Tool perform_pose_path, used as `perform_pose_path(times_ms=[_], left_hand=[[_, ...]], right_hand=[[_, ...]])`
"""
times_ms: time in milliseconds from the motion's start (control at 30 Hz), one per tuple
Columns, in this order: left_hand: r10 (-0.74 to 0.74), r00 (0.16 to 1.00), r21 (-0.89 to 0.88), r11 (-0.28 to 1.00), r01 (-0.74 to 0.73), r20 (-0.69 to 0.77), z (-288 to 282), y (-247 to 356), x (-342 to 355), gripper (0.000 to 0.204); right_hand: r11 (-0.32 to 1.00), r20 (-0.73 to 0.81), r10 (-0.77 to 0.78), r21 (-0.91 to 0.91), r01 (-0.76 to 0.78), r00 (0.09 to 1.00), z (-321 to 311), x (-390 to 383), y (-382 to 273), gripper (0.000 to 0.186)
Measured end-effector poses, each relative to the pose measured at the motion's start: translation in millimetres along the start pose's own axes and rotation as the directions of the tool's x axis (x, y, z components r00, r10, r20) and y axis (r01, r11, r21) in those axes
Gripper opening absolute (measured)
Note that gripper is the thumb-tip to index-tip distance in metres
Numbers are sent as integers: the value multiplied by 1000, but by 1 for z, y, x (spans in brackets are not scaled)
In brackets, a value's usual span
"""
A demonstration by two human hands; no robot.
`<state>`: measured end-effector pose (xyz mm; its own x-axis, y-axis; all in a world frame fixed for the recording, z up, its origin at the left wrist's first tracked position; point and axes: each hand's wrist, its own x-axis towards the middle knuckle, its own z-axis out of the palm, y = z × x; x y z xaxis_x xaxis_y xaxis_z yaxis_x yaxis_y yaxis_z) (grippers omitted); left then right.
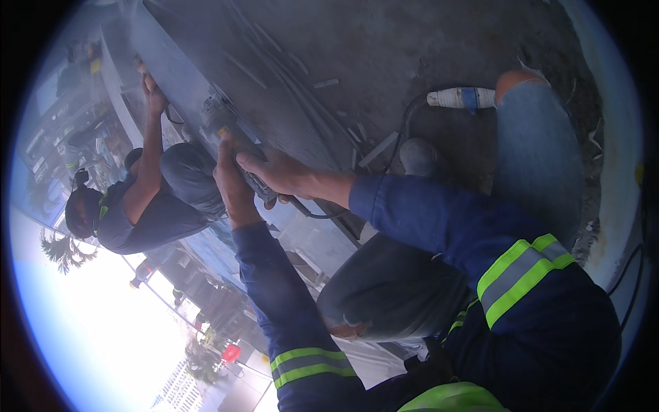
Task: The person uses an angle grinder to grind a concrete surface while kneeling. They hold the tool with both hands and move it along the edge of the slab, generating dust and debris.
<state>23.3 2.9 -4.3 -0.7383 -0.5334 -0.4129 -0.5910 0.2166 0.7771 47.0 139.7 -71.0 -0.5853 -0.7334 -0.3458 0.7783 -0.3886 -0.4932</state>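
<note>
Both my hands are closed around an angle grinder [244, 139] with a dark body. My left hand [231, 175] grips it toward the head, near an orange-yellow part. Farther back along the body, my right hand [278, 172] wraps round it. The grinder's head meets the edge of a long grey slab [171, 44], and pale dust hazes the contact; the disc itself cannot be made out. From the rear of the tool a black cord [316, 214] runs off to the right.
A co-worker [147, 199] squats at the left, arm stretched to the same slab with a tool. Thin offcut strips [377, 150] litter the dusty floor. A white and blue cable connector [461, 97] lies beside my jeans-clad knee [539, 151]. A palm [65, 250] stands in the background.
</note>
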Motion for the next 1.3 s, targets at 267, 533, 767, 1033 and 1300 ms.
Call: perform_pose_path(times_ms=[267,533,767,1033,1300], left_hand=[[-7,998,46,999,9,-60,5,5,13,68],[-21,1000,15,1000,21,-11,6,1,6,69],[-3,999,32,999,5,-52,1,-2,17,69],[8,1000,44,999,-7,-29,10,0,-4,70],[-24,1000,24,999,24,-3,-1,-1,18,68]], right_hand=[[999,-6,5,35,-5,1000,-2,9,-10,65],[998,-42,-10,55,12,999,-1,-10,-14,66],[999,17,49,-2,-49,999,-3,5,-7,69],[1000,-32,9,30,-8,999,-2,-12,-11,68],[998,12,52,30,-52,999,-1,13,-7,64]])
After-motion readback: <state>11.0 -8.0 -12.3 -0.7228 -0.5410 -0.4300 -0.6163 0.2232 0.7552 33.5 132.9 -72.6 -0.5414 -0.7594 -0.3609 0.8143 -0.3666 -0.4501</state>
